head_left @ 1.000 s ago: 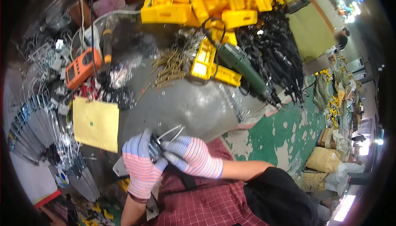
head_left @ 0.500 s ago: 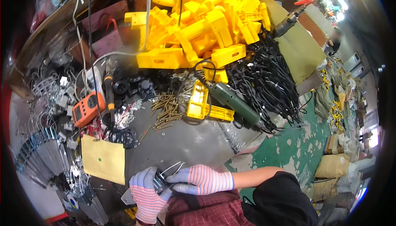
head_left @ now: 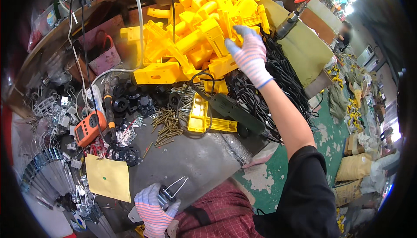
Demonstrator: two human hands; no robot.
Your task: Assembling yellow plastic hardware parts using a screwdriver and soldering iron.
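Scene: at a crowded workbench (head_left: 204, 159), your right hand (head_left: 248, 54) is stretched out over a heap of yellow plastic housings (head_left: 204, 25), while your left hand (head_left: 153, 206) stays low by your lap.
Right hand: gloved, fingers spread apart and resting on the top of the heap at its right side; nothing is clamped in it yet.
Left hand: gloved, closed around a small grey metal part with wire prongs (head_left: 170, 191) sticking up and to the right.
The step: judged from the reach, you are picking one housing; take a piece lying loose on top rather than one wedged below, so the pile does not slide.
Grip advice: close on a straight bar or handle of one shell, lift it upward before drawing it back.
Edges: just below the heap lie black cables (head_left: 282, 77) and a dark green power tool (head_left: 232, 109) whose cord loops over a flat yellow shell (head_left: 204, 118).
Loose items: brass-coloured screws (head_left: 167, 125) are scattered left of that shell.
Open room: the bare grey patch of bench near your left hand is the widest free spot; the yellow envelope (head_left: 107, 178) borders it on the left.
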